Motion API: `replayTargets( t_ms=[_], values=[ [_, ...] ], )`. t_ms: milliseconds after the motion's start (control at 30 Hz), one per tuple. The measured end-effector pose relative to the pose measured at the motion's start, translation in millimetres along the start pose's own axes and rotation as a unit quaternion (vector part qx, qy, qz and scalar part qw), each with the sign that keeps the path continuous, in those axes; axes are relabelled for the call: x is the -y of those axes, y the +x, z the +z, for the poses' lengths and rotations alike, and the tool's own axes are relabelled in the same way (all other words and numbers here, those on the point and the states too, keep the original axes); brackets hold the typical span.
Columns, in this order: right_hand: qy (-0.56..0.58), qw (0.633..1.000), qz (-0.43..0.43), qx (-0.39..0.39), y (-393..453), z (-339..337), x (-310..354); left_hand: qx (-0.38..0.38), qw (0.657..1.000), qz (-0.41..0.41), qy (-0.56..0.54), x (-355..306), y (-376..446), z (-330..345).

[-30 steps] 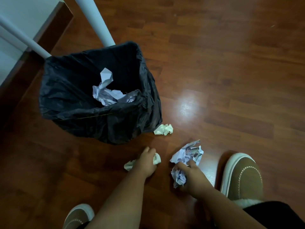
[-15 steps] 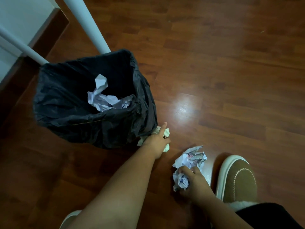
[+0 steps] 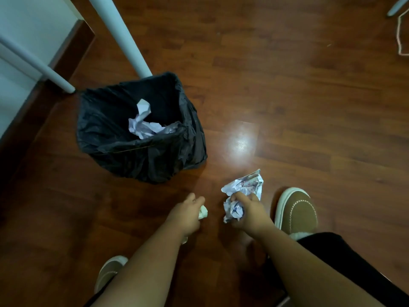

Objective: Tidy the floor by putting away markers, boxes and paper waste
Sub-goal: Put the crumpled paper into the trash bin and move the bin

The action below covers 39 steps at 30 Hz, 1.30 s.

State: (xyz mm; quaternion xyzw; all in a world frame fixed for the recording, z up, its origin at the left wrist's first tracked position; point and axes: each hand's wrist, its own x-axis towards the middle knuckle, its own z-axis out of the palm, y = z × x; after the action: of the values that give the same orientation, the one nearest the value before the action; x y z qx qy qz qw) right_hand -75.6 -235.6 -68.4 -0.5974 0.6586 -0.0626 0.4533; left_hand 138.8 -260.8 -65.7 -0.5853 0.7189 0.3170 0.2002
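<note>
L hand (image 3: 188,214) has pulled back from the bin (image 3: 141,160), now clenched round both small wads (image 3: 203,212). R hand (image 3: 251,214) still grips scribbled paper (image 3: 243,187). Floor scraps gathered; judged next: drop in bin.

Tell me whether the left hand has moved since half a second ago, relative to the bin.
Yes. The left hand, gripping small paper wads, was at the black bin bag's lower corner; now it has pulled back toward the person, apart from it.
</note>
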Motion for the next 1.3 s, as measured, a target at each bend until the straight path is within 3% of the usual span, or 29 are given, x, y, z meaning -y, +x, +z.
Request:
replayTargets(
  t_ms=[167,233,367,467,567,633,667,733,800,867,933,967,1033,1100,1167,1200,1300],
  values=[
    [0.031,0.996,-0.036,-0.071,-25,-22,54,-0.110,0.990,0.035,-0.079,0,-55,-44],
    [0.056,0.990,-0.064,-0.112,-35,-34,82,-0.211,0.964,0.062,-0.148,-4,-79,-73],
    [0.037,0.973,-0.208,-0.093,-52,-74,137,-0.481,0.837,0.123,-0.230,7,-130,-173],
    [0.084,0.959,-0.264,-0.062,-66,-112,183,-0.596,0.728,0.072,-0.331,34,-150,-254],
    [0.322,0.911,-0.257,0.025,-68,-140,244,-0.623,0.604,-0.025,-0.496,52,-133,-296],
    [0.438,0.858,-0.245,0.106,-51,-144,280,-0.569,0.571,-0.049,-0.589,57,-112,-299],
    [0.489,0.833,-0.226,0.129,-35,-140,293,-0.528,0.591,-0.059,-0.607,61,-101,-295],
    [0.577,0.791,-0.159,0.125,-3,-129,310,-0.458,0.687,-0.097,-0.556,64,-83,-282],
    [0.598,0.793,-0.090,0.071,25,-116,315,-0.402,0.769,-0.108,-0.486,69,-70,-273],
    [0.493,0.869,-0.043,-0.007,44,-107,310,-0.319,0.831,-0.114,-0.441,73,-63,-270],
    [0.288,0.956,0.003,-0.056,58,-103,303,-0.239,0.899,-0.102,-0.352,83,-62,-265],
    [0.192,0.979,0.013,-0.071,61,-102,303,-0.232,0.919,-0.090,-0.307,88,-63,-261],
    [0.066,0.991,-0.017,-0.113,65,-98,306,-0.302,0.920,-0.084,-0.234,100,-67,-253],
    [0.029,0.987,-0.068,-0.143,68,-95,306,-0.380,0.893,-0.128,-0.205,106,-76,-250],
    [-0.020,0.990,-0.100,-0.102,70,-93,299,-0.329,0.879,-0.182,-0.292,118,-77,-249],
    [-0.101,0.986,-0.120,-0.055,70,-93,294,-0.284,0.866,-0.204,-0.357,123,-76,-247],
    [-0.382,0.903,-0.183,0.074,63,-95,290,-0.183,0.839,-0.237,-0.453,131,-75,-233]
  ],
)
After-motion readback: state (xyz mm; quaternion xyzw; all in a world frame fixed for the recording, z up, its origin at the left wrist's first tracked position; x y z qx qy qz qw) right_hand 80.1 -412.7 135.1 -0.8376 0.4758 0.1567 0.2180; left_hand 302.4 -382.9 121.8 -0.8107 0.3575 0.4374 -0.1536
